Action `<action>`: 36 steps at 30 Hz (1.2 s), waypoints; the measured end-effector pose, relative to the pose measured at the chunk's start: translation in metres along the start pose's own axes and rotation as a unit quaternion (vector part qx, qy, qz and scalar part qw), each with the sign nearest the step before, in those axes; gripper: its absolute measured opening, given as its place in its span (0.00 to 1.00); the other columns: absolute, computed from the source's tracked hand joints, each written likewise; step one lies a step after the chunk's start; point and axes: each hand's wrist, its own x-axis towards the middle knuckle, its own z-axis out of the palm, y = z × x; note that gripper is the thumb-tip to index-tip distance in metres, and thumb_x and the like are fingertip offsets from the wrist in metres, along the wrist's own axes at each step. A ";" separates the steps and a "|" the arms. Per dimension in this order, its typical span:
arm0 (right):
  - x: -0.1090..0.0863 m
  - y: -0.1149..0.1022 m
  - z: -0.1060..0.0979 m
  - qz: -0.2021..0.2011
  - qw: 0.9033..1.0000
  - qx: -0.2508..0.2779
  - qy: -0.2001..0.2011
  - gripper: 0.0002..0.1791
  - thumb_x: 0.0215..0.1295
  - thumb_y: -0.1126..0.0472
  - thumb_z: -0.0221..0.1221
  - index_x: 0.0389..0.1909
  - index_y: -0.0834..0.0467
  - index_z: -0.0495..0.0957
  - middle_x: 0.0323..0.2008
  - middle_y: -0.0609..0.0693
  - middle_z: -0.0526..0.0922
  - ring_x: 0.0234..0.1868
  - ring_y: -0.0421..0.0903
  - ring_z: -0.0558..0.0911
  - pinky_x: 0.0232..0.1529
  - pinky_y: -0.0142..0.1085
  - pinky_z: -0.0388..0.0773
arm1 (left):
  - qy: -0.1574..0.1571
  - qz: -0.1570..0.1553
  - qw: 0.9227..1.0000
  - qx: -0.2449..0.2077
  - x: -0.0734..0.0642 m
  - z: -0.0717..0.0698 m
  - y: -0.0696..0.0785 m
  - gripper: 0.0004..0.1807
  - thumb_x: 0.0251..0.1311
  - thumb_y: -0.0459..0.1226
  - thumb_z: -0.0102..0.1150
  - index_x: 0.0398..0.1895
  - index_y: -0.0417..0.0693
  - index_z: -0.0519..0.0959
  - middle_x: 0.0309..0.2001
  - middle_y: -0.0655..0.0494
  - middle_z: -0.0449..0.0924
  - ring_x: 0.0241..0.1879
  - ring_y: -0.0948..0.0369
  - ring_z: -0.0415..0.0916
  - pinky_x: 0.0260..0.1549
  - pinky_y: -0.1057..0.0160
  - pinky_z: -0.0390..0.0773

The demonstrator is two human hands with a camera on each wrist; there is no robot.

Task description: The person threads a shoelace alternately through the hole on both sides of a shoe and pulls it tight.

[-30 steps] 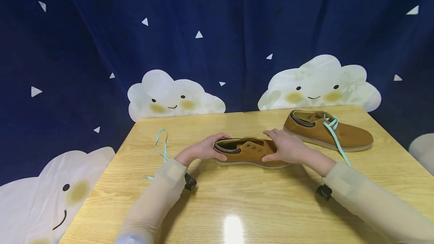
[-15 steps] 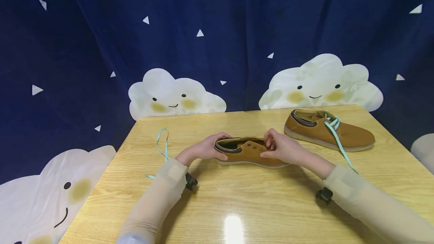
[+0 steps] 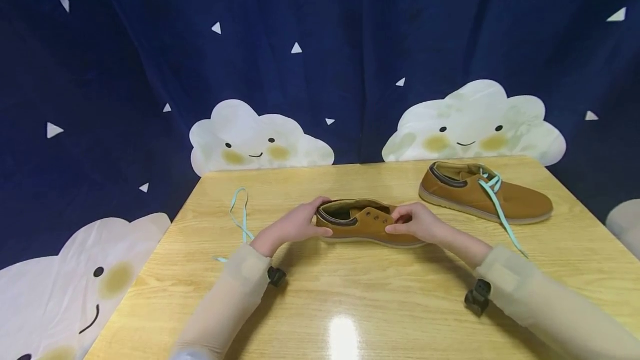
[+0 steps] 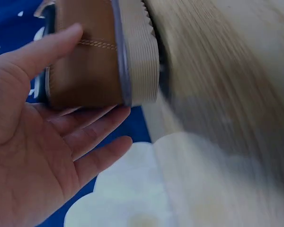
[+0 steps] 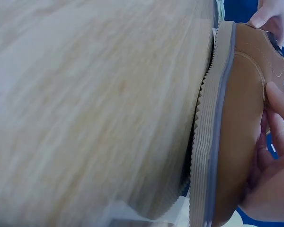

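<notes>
You count one left hand (image 3: pixel 292 224) and one right hand (image 3: pixel 419 223) — two hands in all — in two sleeves (image 3: pixel 230 296), with two black devices (image 3: pixel 478 296) at the wrists. You have one near shoe (image 3: pixel 355 230) and one far shoe (image 3: pixel 522 200), two shoes, and your near one shows three eyelets (image 3: pixel 376 217) in the head view. Add one loose lace (image 3: pixel 244 217) and one threaded lace (image 3: pixel 495 203): two laces. One tabletop (image 3: pixel 395 307) lies under them. Around it, you see four white clouds (image 3: pixel 260 135), two of them cut off, and eleven white triangles (image 3: pixel 296 48).

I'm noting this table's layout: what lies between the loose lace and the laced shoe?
The head view shows the unlaced shoe there, left hand at its heel, right hand near its eyelets.
</notes>
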 end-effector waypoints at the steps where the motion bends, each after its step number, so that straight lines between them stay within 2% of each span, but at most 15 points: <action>1: 0.000 0.000 0.000 0.004 1.000 0.006 0.001 0.06 0.58 0.66 0.68 0.28 0.64 0.81 0.25 0.47 0.79 0.25 0.38 0.73 0.27 0.30 0.71 | 0.006 -0.003 1.000 0.003 -0.005 -0.003 0.001 0.39 0.60 0.44 0.66 0.70 0.43 0.61 0.58 0.47 0.75 0.57 0.52 0.73 0.56 0.53 0.69; 5: 0.000 -0.003 -0.002 0.009 1.000 0.018 0.005 0.06 0.58 0.67 0.68 0.28 0.65 0.81 0.24 0.47 0.79 0.24 0.38 0.72 0.26 0.30 0.70 | 0.038 -0.010 0.999 0.009 -0.029 -0.020 -0.002 0.32 0.66 0.43 0.61 0.69 0.42 0.63 0.60 0.45 0.74 0.57 0.50 0.73 0.55 0.49 0.70; 11: 0.000 -0.004 -0.002 0.009 1.000 0.017 0.007 0.06 0.58 0.67 0.68 0.28 0.66 0.81 0.24 0.48 0.78 0.23 0.37 0.71 0.25 0.29 0.69 | 0.101 -0.027 0.994 0.027 -0.072 -0.046 -0.027 0.21 0.68 0.40 0.57 0.62 0.42 0.72 0.56 0.46 0.77 0.53 0.49 0.76 0.50 0.46 0.73; 15: 0.001 -0.001 0.000 0.006 1.000 0.017 0.005 0.06 0.58 0.67 0.68 0.28 0.66 0.81 0.24 0.47 0.78 0.24 0.37 0.72 0.26 0.29 0.70 | 0.103 -0.061 0.991 0.054 -0.105 -0.056 -0.047 0.18 0.67 0.38 0.58 0.56 0.38 0.75 0.51 0.43 0.79 0.47 0.48 0.78 0.45 0.47 0.76; 20: 0.000 0.003 0.001 0.016 1.000 0.010 0.010 0.07 0.58 0.67 0.68 0.29 0.66 0.81 0.25 0.47 0.80 0.26 0.38 0.75 0.29 0.30 0.73 | 0.086 -0.118 0.985 0.087 -0.133 -0.055 -0.067 0.13 0.64 0.36 0.61 0.47 0.38 0.78 0.38 0.50 0.80 0.37 0.54 0.78 0.35 0.54 0.76; 23: -0.001 0.004 0.000 0.025 1.000 0.009 0.012 0.07 0.58 0.67 0.68 0.29 0.66 0.81 0.25 0.48 0.80 0.27 0.39 0.75 0.28 0.30 0.73 | 0.087 -0.121 0.984 0.100 -0.140 -0.049 -0.077 0.10 0.59 0.30 0.62 0.44 0.39 0.79 0.34 0.54 0.79 0.34 0.57 0.77 0.32 0.56 0.76; 28: -0.001 0.004 0.000 0.021 1.000 0.014 0.009 0.07 0.58 0.66 0.68 0.29 0.66 0.81 0.25 0.48 0.79 0.26 0.39 0.73 0.27 0.30 0.72 | 0.105 -0.060 0.985 0.119 -0.140 -0.037 -0.088 0.17 0.52 0.19 0.55 0.44 0.40 0.81 0.38 0.49 0.82 0.34 0.55 0.77 0.33 0.57 0.76; 32: 0.000 0.002 0.001 0.018 1.000 0.012 0.007 0.07 0.58 0.66 0.68 0.29 0.66 0.81 0.25 0.47 0.79 0.26 0.38 0.73 0.27 0.30 0.71 | 0.095 -0.041 0.985 0.140 -0.136 -0.030 -0.095 0.19 0.50 0.17 0.53 0.41 0.42 0.83 0.34 0.53 0.80 0.30 0.58 0.72 0.31 0.60 0.73; 36: -0.001 0.001 0.001 0.021 1.000 0.012 0.009 0.06 0.58 0.67 0.68 0.30 0.66 0.81 0.24 0.47 0.79 0.25 0.38 0.73 0.27 0.30 0.71 | 0.095 -0.029 0.982 0.161 -0.133 -0.029 -0.100 0.15 0.48 0.18 0.59 0.36 0.42 0.84 0.29 0.57 0.77 0.28 0.60 0.72 0.31 0.61 0.74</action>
